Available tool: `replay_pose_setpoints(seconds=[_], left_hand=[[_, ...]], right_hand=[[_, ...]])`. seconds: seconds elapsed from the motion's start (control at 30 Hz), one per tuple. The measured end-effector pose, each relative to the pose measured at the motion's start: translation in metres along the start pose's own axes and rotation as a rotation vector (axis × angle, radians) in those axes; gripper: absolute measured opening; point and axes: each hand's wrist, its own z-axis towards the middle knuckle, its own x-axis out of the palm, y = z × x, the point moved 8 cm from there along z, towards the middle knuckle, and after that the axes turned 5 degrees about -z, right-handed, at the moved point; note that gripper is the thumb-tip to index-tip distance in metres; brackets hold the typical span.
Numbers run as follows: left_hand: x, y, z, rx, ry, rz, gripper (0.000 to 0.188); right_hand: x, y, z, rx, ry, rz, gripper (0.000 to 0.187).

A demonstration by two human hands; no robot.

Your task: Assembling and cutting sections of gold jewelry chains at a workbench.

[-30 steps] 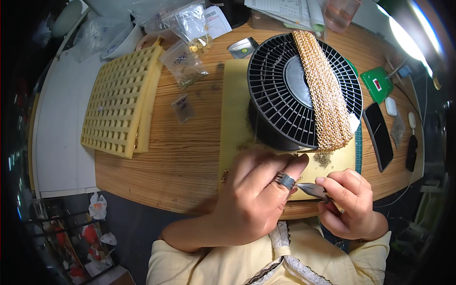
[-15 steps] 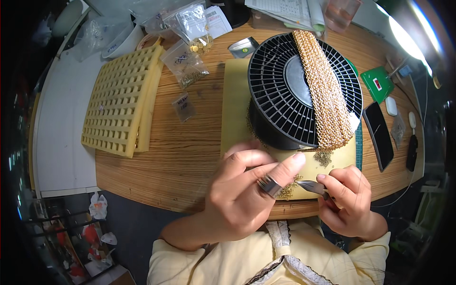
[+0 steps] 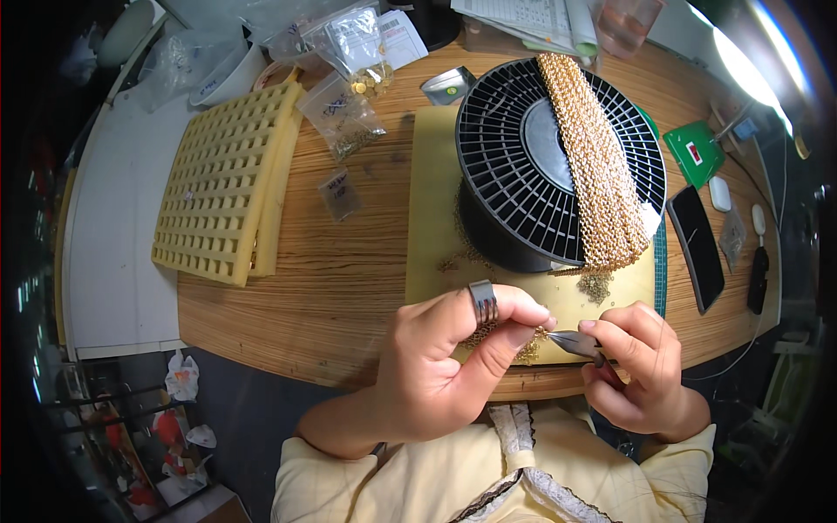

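A worker's left hand pinches thumb and forefinger together at a bit of gold chain, while the right hand curls around a pair of pliers, whose tips meet the chain; whether they bite on a link is too small to tell. The chain sits low over the near edge of a pale yellow board, with more links bunched below the fingers. It looks light, limp and smooth, likely to slip and its small links easy to bend; a fingertip pinch close to the end link seems the surest hold, and the pliers' handles the place for the palm.

On the board stands a black spool, a thick gold bundle draped across its top. The wooden table also carries a yellow foam tray at left and a phone at right, near a bright lamp.
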Motion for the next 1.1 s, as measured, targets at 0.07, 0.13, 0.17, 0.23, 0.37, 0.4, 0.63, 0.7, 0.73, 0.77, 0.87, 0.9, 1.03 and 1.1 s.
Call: replay_pose_setpoints(seconds=[0.07, 0.13, 0.17, 0.23, 0.37, 0.4, 0.63, 0.7, 0.73, 0.77, 0.87, 0.9, 1.03, 1.1], left_hand=[[0.0, 0.004, 0.0, 0.002, 0.003, -0.086, 0.007], [0.002, 0.005, 0.0, 0.003, 0.008, -0.174, 0.008], [0.0, 0.006, -0.001, -0.003, -0.03, -0.155, 0.009], [-0.002, 0.008, 0.002, -0.01, -0.066, -0.138, 0.011], [0.001, 0.006, 0.014, 0.125, -0.125, 0.36, 0.014], [0.003, 0.013, 0.015, 0.128, -0.139, 0.359, 0.014], [0.006, 0.015, 0.016, 0.235, -0.18, 0.342, 0.012], [0.001, 0.012, 0.012, 0.216, -0.205, 0.319, 0.011], [0.001, 0.012, 0.012, 0.151, -0.162, 0.24, 0.01], [0.001, 0.014, 0.012, 0.087, -0.119, 0.162, 0.01], [0.001, 0.011, 0.009, 0.013, -0.059, 0.096, 0.01], [0.001, 0.008, 0.008, 0.013, -0.058, 0.096, 0.01], [0.004, 0.011, 0.006, -0.106, -0.009, 0.019, 0.012], [0.005, 0.012, 0.006, -0.127, 0.0, -0.024, 0.013]], right_hand=[[0.002, -0.004, 0.0, 0.049, 0.033, 0.107, 0.054], [-0.001, 0.0, 0.0, 0.008, -0.017, 0.003, 0.054], [-0.005, 0.003, -0.001, -0.031, -0.066, -0.101, 0.054], [-0.005, 0.003, -0.002, -0.047, -0.093, -0.143, 0.055], [-0.003, 0.003, -0.003, -0.066, -0.098, -0.196, 0.055], [-0.002, 0.002, -0.003, -0.066, -0.097, -0.195, 0.055], [-0.001, 0.0, -0.003, -0.048, -0.071, -0.16, 0.054], [-0.001, -0.002, -0.002, -0.04, -0.067, -0.15, 0.054], [0.0, -0.002, -0.002, -0.032, -0.058, -0.134, 0.053], [0.001, -0.003, -0.002, -0.024, -0.048, -0.119, 0.053], [0.002, -0.005, -0.001, -0.008, -0.034, -0.088, 0.053], [0.002, -0.005, -0.001, -0.008, -0.035, -0.088, 0.053], [0.001, -0.005, 0.0, -0.009, -0.039, -0.063, 0.053], [0.002, -0.005, 0.001, -0.014, -0.041, -0.059, 0.053]])
